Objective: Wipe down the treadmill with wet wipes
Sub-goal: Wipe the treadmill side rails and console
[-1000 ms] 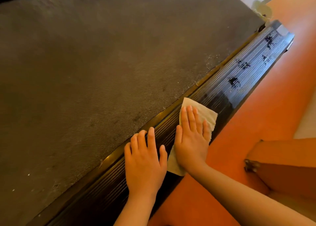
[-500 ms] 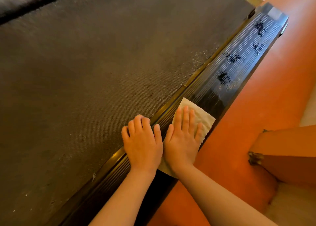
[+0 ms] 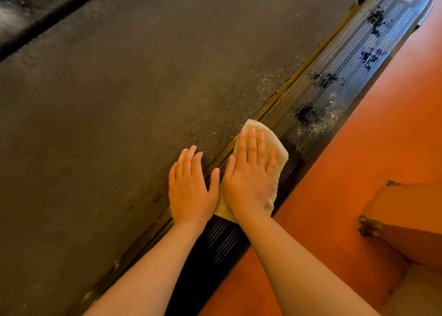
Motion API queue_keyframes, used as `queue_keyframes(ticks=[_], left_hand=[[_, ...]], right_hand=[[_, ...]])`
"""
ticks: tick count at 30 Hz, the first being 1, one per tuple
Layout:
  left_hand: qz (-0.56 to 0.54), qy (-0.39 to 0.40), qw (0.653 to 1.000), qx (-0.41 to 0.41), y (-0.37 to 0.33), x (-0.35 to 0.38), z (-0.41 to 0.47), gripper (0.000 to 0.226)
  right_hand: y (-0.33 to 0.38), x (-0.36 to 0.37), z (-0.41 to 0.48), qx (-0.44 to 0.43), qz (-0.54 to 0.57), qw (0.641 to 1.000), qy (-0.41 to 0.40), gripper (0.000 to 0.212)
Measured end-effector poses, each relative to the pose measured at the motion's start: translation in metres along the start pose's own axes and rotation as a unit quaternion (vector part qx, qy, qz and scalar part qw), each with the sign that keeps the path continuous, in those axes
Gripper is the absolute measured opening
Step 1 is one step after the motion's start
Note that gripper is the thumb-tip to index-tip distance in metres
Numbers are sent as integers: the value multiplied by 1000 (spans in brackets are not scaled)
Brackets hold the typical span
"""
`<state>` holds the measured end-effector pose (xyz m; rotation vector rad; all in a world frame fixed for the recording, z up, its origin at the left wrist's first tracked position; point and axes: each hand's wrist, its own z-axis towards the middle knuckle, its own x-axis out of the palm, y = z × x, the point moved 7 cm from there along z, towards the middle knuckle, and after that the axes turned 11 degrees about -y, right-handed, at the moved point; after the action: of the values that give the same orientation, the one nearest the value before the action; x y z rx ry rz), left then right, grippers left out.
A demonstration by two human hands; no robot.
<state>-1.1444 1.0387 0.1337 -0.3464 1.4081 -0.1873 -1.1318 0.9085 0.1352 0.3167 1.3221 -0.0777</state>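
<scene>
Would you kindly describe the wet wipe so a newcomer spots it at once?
Find the ribbed black side rail beside the orange floor. The wet wipe lies on it under the right hand, the only pale sheet there.

wet wipe (image 3: 279,148): middle is lying hidden under the right hand (image 3: 250,181).
belt (image 3: 119,100): is running off the left edge.
rail markings (image 3: 307,116): are blurring, unreadable.
brown box (image 3: 406,208): is being cut off by the right edge.
</scene>
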Motion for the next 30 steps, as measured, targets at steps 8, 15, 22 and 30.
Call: queue_keyframes(ticks=[8,15,22,30], left_hand=[[9,38,999,-27,-3,-3,3,63],[11,51,997,-50,1,-4,0,62],[55,54,996,-47,-2,-5,0,58],[82,63,994,-30,-11,-6,5,55]], right_hand=[[3,0,5,-20,13,998,57,60],[6,3,4,-39,54,997,50,60],[6,2,6,-46,70,996,44,60],[-8,-6,1,15,84,996,3,56]])
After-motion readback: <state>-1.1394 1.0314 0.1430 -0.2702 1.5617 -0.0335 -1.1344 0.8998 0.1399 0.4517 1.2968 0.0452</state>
